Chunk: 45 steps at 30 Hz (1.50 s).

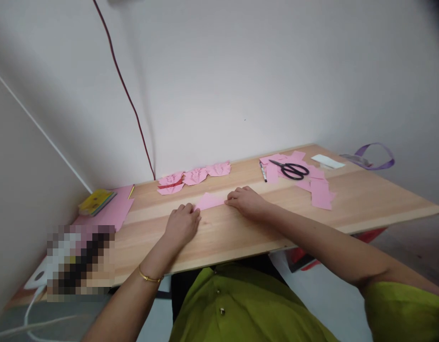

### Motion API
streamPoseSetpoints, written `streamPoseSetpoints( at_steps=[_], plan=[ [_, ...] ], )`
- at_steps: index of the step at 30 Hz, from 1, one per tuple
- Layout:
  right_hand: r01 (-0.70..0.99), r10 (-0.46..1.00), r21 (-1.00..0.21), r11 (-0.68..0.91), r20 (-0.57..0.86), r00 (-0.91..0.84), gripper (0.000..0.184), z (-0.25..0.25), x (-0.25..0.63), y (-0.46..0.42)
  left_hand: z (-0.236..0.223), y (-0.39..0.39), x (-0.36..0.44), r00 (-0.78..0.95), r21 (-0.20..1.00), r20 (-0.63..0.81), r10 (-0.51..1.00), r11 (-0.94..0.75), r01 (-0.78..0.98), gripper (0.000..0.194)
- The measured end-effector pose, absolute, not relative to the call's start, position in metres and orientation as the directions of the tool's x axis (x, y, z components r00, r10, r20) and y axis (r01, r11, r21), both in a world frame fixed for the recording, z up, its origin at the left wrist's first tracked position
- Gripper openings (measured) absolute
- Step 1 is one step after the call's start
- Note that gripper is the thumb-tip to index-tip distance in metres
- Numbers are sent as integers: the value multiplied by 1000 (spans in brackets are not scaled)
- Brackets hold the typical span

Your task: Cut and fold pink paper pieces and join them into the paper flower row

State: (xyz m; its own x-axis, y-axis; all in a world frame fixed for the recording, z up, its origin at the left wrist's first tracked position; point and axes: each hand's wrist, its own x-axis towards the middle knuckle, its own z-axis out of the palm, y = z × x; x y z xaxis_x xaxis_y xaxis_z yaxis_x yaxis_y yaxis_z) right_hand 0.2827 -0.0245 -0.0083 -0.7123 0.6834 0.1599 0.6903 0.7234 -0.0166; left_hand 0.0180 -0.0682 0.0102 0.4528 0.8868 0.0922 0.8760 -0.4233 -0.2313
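pink paper piece (208, 201), where's it at relative to the scissors (284, 167)?

left of them and a bit nearer the person, flat on the wooden table (226, 236), between both hands.

and the hands?

left hand (184, 220) is half curled with fingers at the paper's left end, right hand (245, 200) is bunched with fingertips on its right corner (pinching or just pressing, can't tell tbh). neither is spread wide.

other stuff?

scissors lie on loose pink slips (321, 194), pen (263, 172) just left of them, white strip (328, 161) to their right, crinkled pink pieces (195, 175) well off to their left.
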Motion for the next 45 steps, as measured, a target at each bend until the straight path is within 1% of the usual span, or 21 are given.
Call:
streamPoseSetpoints(
  at_steps=[2,7,10,14,17,20,23,27,30,32,34,37,38,40,42,45],
  plan=[
    [696,693,-37,717,152,-705,32,-7,283,-25,10,-73,9,433,-203,83,898,-410,889,29],
    [729,740,-128,672,109,-663,32,5,282,-23,6,-79,5,405,-135,115,907,-390,911,28],
    [715,718,-74,695,126,-684,29,16,270,-21,4,-79,6,391,-107,143,909,-378,919,28],
    [579,571,24,815,141,-809,31,20,235,-21,1,-79,6,382,-91,168,909,-372,924,28],
    [526,517,63,848,112,-848,29,13,209,-22,0,-80,5,372,-75,171,913,-364,928,29],
    [541,534,87,836,91,-840,25,6,199,-24,-1,-80,5,372,-70,173,912,-365,928,30],
    [573,569,106,813,69,-820,23,6,209,-25,0,-80,4,371,-56,175,912,-367,928,30],
    [631,630,105,768,50,-775,25,8,241,-26,0,-79,5,364,-27,177,914,-365,931,28],
    [674,670,91,733,75,-739,27,5,263,-27,1,-79,5,360,-15,170,917,-363,932,28],
    [690,683,67,721,101,-724,27,1,272,-28,4,-78,5,360,-12,157,920,-363,932,29],
    [714,706,12,700,140,-694,25,-4,276,-27,9,-75,5,355,-2,133,925,-358,934,31],
    [737,747,-145,661,222,-626,24,-13,277,-21,20,-63,8,317,53,64,946,-320,946,32],
    [728,753,-202,655,251,-608,24,-16,277,-19,24,-56,10,296,66,24,955,-297,953,32],
    [693,750,-289,661,302,-589,22,-21,278,-14,29,-43,18,186,61,-22,982,-184,981,32],
    [659,738,-335,673,344,-580,22,-24,279,-11,30,-29,27,99,86,-19,995,-97,991,33],
    [638,738,-372,674,373,-562,22,-26,281,-10,25,-14,39,44,149,-33,998,-39,988,32]
  ],
)
